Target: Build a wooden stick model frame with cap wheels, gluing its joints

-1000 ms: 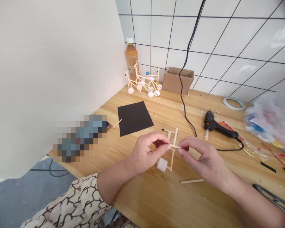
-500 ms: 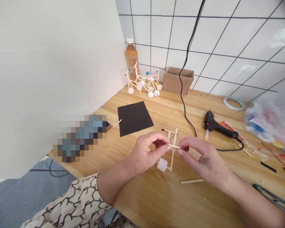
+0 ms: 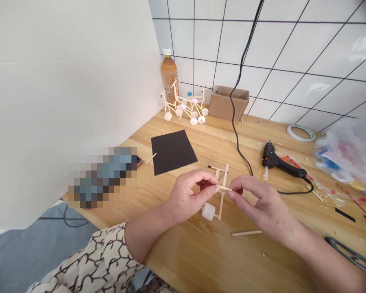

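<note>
While our left hand (image 3: 191, 196) pinches one end of a short wooden stick (image 3: 224, 187), our right hand (image 3: 260, 203) grips the other, the stick seemingly just above a small wooden frame (image 3: 221, 205), partly hidden, on the surface (image 3: 186, 252).

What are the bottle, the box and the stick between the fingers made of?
Stick: probably bare wood, matte and pale. Box: likely cardboard, dull, with plain brown walls. Bottle: looks like smooth, clear plastic, since the amber drink shows through, though glass can't be ruled out.
</note>
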Demonstrator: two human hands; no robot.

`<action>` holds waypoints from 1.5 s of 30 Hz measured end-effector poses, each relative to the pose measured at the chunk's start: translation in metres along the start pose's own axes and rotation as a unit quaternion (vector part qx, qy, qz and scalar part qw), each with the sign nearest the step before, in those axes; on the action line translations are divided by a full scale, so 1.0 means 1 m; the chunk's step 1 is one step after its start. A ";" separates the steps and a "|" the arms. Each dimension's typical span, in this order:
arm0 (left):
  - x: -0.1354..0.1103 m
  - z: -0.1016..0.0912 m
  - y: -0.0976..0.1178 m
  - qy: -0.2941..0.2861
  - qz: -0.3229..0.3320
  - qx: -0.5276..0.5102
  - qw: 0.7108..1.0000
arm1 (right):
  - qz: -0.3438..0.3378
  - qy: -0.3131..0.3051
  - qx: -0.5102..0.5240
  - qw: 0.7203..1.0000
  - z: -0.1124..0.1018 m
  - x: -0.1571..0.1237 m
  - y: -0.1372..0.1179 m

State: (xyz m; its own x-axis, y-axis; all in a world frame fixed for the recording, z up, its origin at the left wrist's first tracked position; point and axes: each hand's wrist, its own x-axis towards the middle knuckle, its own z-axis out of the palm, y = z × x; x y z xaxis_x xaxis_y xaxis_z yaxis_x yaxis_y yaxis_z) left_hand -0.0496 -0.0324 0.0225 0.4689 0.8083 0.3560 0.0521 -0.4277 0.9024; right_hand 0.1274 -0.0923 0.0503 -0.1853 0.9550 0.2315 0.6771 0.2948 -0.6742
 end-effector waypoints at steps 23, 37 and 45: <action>-0.001 0.000 -0.003 -0.004 -0.009 -0.018 1.000 | 0.008 -0.002 0.000 1.000 0.000 -0.001 0.000; 0.000 0.000 -0.002 -0.004 0.000 -0.009 1.000 | 0.009 -0.001 0.004 1.000 -0.001 -0.001 -0.001; 0.000 0.000 -0.001 -0.002 -0.001 -0.007 1.000 | 0.001 0.003 0.007 1.000 -0.001 0.000 -0.002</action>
State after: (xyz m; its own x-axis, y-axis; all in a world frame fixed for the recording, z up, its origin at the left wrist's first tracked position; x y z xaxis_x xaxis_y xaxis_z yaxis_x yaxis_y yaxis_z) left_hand -0.0496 -0.0322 0.0219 0.4721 0.8072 0.3542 0.0408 -0.4214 0.9059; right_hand 0.1273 -0.0928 0.0523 -0.1806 0.9552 0.2344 0.6676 0.2941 -0.6840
